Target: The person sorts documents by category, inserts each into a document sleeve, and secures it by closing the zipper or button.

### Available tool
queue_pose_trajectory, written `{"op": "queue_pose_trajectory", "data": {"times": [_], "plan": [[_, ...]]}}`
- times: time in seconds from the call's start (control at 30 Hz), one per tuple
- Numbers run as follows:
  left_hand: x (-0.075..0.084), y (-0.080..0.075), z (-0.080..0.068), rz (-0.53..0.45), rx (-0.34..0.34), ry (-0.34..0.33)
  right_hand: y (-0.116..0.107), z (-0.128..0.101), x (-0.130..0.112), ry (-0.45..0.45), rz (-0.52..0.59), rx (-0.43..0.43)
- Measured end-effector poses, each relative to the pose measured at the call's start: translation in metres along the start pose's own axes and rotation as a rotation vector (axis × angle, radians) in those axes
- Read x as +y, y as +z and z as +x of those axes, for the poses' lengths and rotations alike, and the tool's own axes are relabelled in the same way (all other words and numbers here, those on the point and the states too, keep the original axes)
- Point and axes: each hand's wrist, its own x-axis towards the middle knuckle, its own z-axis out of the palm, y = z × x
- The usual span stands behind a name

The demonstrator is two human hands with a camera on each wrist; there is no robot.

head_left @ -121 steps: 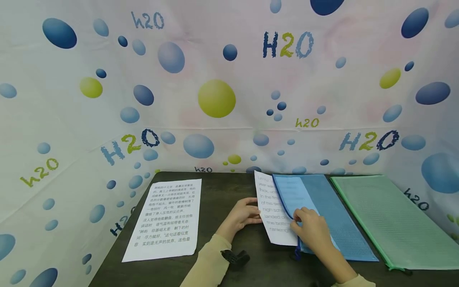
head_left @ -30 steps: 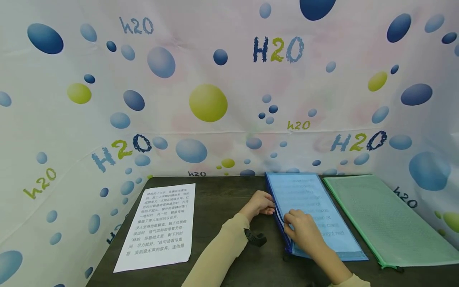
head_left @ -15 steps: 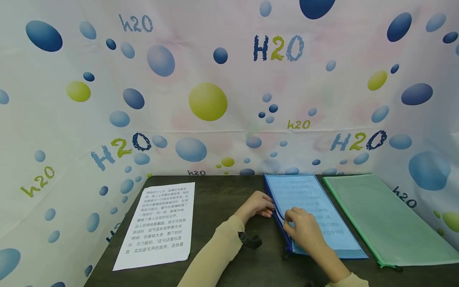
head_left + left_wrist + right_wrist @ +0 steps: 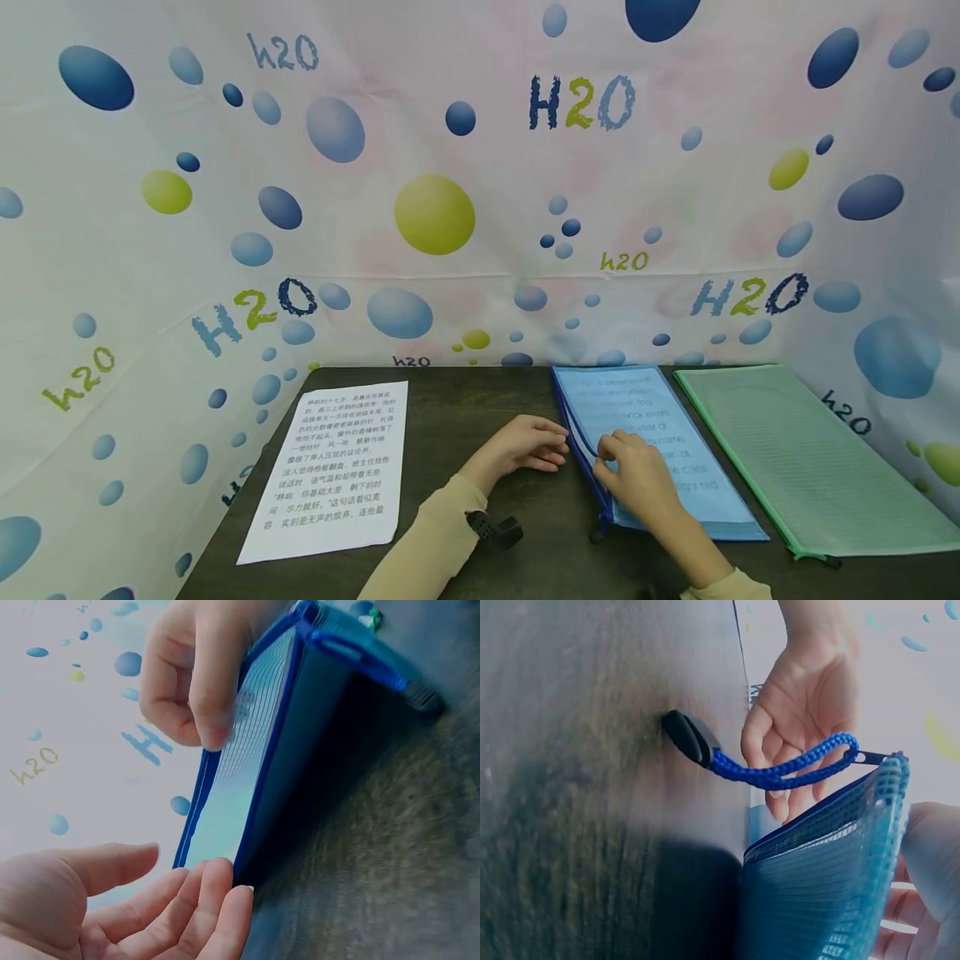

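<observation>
A blue mesh zip pouch (image 4: 675, 433) lies on the dark table (image 4: 465, 417) with a printed sheet inside it. My right hand (image 4: 609, 457) pinches the upper flap of the pouch's open left edge and lifts it slightly. The left wrist view shows the same pinch on the pouch (image 4: 251, 765) by the right hand (image 4: 196, 697). My left hand (image 4: 543, 446) rests open on the table just left of that edge, fingers relaxed and holding nothing. The pouch's blue cord pull (image 4: 780, 769) with its black toggle (image 4: 686, 739) lies at the near corner.
A green mesh pouch (image 4: 795, 450) lies flat to the right of the blue one. A white sheet with Chinese text (image 4: 337, 467) lies at the table's left. Bubble-print cloth walls (image 4: 450, 208) close in the back and sides.
The printed sheet, half out four seconds ago, now sits fully inside the blue pouch. My left hand has drawn back slightly from the pouch's edge. My right hand keeps its pinch.
</observation>
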Motion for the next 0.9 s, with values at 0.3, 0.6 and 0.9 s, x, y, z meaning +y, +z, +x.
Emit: {"op": "queue_pose_trajectory", "data": {"times": [0.3,0.6,0.9], "plan": [[-0.01,-0.004,-0.019,-0.161,-0.157,-0.056,0.0,0.0,-0.001,0.009,0.016,0.017],[-0.017,-0.001,-0.027,-0.234,-0.421,-0.147,-0.002,0.0,-0.002,0.034,0.028,-0.005],[-0.021,0.01,-0.032,-0.223,-0.602,-0.169,-0.005,0.0,-0.003,0.044,0.045,-0.017]]}}
